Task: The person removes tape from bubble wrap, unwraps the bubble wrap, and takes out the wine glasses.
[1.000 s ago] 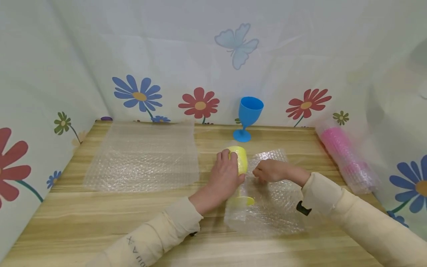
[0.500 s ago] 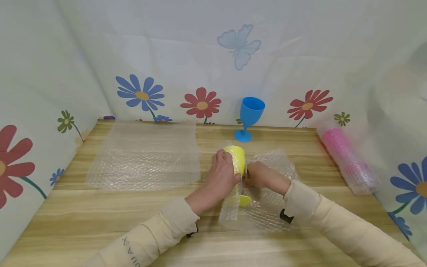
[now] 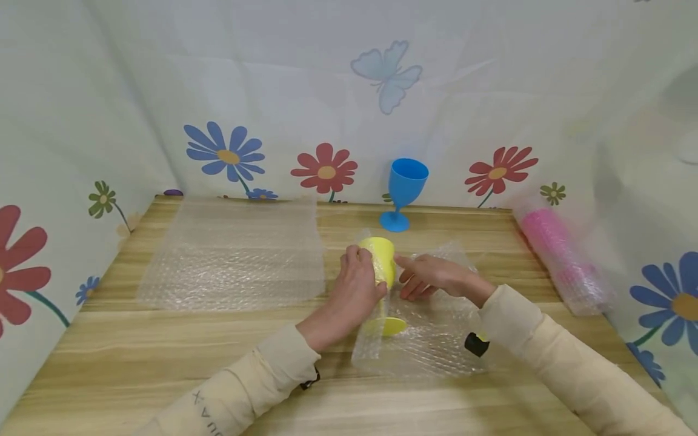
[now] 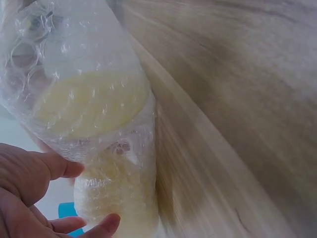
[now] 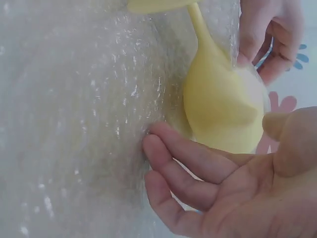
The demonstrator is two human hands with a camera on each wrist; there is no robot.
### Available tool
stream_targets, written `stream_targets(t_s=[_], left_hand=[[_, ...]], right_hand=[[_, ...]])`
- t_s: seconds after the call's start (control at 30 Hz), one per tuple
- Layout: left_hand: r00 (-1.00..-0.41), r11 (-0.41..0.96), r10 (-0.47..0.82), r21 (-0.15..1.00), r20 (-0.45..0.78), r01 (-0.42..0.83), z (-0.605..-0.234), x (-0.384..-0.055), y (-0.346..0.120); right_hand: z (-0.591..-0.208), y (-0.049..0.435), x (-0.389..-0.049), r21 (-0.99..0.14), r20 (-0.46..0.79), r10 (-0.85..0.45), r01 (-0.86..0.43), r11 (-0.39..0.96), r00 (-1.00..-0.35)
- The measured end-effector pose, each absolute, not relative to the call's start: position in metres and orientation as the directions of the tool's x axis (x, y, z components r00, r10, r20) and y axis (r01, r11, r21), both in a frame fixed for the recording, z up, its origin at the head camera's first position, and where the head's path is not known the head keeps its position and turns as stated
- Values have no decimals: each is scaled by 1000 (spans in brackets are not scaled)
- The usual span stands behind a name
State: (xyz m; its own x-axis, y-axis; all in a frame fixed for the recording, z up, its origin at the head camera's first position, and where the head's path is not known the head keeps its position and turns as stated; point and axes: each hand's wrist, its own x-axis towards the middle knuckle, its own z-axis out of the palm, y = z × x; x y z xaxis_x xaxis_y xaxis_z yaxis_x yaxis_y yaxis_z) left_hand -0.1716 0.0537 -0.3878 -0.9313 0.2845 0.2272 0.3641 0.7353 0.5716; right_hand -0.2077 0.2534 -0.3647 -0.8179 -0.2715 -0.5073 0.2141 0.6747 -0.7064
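Note:
A yellow goblet (image 3: pixel 386 257) lies on a sheet of bubble wrap (image 3: pixel 431 348), a flap of it folded over the goblet's left side. My left hand (image 3: pixel 349 300) holds goblet and flap together from the left. In the left wrist view, the goblet's base and bowl show through the wrap. On the other side is my right hand (image 3: pixel 436 277), its thumb right at the bowl. The right wrist view shows its fingers (image 5: pixel 190 173) loosely bent, fingertips at the wrap beside the bowl, with nothing gripped.
Behind the hands a blue goblet (image 3: pixel 408 181) stands upright at the table's back edge. A second bubble wrap sheet (image 3: pixel 234 260) lies flat at left. At far right rests a pink object rolled in bubble wrap (image 3: pixel 561 260). Flowered cloth (image 3: pixel 294 91) encloses the table.
The bubble wrap flap has come up against the goblet, which shifted slightly left with my left hand. My right hand moved in to the goblet, then its fingers loosened and spread.

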Motion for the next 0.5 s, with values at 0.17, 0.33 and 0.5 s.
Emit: stream_targets(t_s=[0.17, 0.33, 0.5], left_hand=[[-935, 734, 288, 579, 209, 355, -389, -172, 50], [-943, 723, 278, 606, 182, 330, -387, -171, 46], [-954, 733, 270, 615, 130, 292, -384, -168, 44]], right_hand=[[-365, 249, -212, -677, -515, -257, 204, 708, -818], [-365, 246, -215, -654, -522, -228, 215, 725, -822], [-366, 241, -220, -661, -529, -230, 227, 715, -817]])
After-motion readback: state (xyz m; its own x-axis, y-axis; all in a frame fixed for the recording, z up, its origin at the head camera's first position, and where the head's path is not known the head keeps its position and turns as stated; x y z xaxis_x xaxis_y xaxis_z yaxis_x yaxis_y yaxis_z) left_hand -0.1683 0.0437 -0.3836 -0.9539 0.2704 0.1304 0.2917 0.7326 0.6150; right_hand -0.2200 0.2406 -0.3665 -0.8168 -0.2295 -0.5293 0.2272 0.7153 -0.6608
